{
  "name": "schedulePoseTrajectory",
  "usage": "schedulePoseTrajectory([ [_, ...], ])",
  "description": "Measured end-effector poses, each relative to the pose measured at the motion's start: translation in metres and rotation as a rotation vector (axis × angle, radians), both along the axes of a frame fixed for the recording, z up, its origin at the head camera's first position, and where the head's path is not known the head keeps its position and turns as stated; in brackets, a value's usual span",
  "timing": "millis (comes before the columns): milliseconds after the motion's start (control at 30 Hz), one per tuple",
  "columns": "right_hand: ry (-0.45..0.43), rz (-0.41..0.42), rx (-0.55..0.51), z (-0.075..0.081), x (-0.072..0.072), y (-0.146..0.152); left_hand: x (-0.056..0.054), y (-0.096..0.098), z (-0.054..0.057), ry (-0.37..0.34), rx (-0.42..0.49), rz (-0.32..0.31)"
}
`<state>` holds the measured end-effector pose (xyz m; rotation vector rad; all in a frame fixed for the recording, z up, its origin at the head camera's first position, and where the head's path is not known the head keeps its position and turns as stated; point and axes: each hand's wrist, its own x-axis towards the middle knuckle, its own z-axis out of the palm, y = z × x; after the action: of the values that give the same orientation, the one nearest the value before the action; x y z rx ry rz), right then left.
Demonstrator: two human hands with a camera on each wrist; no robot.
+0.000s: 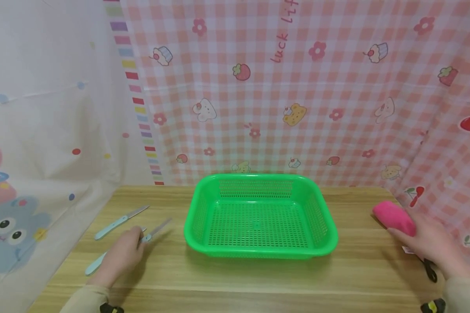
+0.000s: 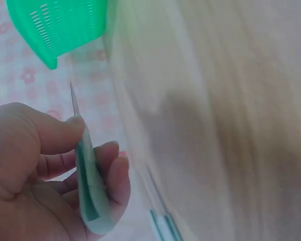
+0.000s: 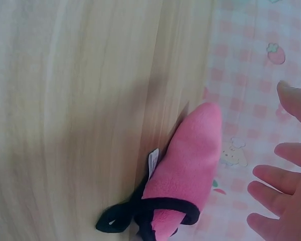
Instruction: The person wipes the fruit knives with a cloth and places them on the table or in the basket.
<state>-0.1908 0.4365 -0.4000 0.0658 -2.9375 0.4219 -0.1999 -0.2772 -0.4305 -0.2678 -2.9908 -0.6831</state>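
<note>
My left hand point(image 1: 119, 258) grips a small knife point(image 2: 94, 193) by its pale blue handle, its thin blade pointing away from the palm. Two similar knives are near this hand on the wooden table: one point(image 1: 119, 224) lies farther back, and the other point(image 1: 95, 263) is partly hidden beneath the hand. At the right, a pink plush item point(image 3: 190, 150) with a black strap point(image 3: 165, 203) and a small white tag lies on the table. Beside it is my right hand point(image 1: 434, 239); the right wrist view shows its fingers spread and apart from the plush.
A green perforated plastic basket point(image 1: 258, 251) stands at the middle of the wooden table point(image 1: 235, 282). Behind and to the right hangs a pink checked curtain point(image 1: 266, 95). A white printed cloth point(image 1: 43, 117) hangs at the left.
</note>
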Motion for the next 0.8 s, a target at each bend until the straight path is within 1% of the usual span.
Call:
schedulePoseTrajectory([
  [167,-0.068,-0.046,0.009,0.001,-0.006,0.008,0.001,0.004,0.012,0.096,0.041,0.000],
  [233,-0.068,-0.051,0.016,0.000,-0.008,0.011,0.001,0.006,0.017,0.153,0.046,-0.003],
  [400,-0.049,-0.041,0.024,-0.001,-0.013,0.016,0.002,0.010,0.027,0.257,0.068,-0.015],
  [567,-0.042,-0.049,0.026,-0.005,-0.018,0.019,0.003,0.017,0.036,0.294,0.112,-0.015],
  [700,-0.022,-0.056,0.021,-0.011,-0.024,0.019,0.003,0.025,0.040,0.294,0.160,-0.012],
  [800,-0.024,-0.073,0.024,-0.014,-0.027,0.019,0.003,0.031,0.042,0.276,0.214,-0.015],
])
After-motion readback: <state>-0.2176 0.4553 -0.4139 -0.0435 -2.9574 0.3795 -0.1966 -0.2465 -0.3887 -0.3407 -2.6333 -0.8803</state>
